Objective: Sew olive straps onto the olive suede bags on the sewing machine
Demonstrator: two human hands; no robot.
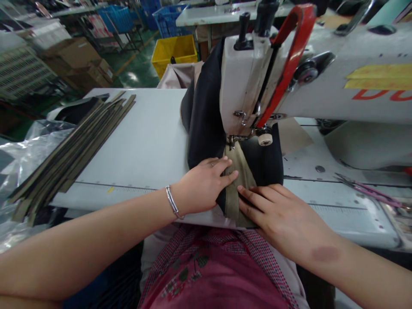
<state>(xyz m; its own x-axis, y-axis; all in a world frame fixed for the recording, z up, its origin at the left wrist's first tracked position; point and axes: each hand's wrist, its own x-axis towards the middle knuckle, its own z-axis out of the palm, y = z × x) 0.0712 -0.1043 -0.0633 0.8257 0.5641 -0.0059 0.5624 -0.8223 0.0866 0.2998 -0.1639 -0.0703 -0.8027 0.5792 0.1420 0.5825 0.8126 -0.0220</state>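
Black fabric (206, 116) lies bunched under the head of a white sewing machine (240, 86), with an olive fabric strip (232, 201) running over it to the needle area. My left hand (206, 182) rests flat on the strip's left side, fingers stretched toward the presser foot (232, 143). On the right, my right hand (277, 208) lies with its fingers extended on the olive fabric near the table's front edge. Both hands press from above, and neither is wrapped round the cloth. Part of the strip is hidden beneath the fingers.
A pile of olive strips (86, 141) lies at the table's left, beside clear plastic wrap (38, 150). Pink-handled scissors (370, 191) lie on the right. A red lever (289, 64) stands out from the machine. Beyond are a yellow crate (174, 53) and cardboard boxes (74, 60).
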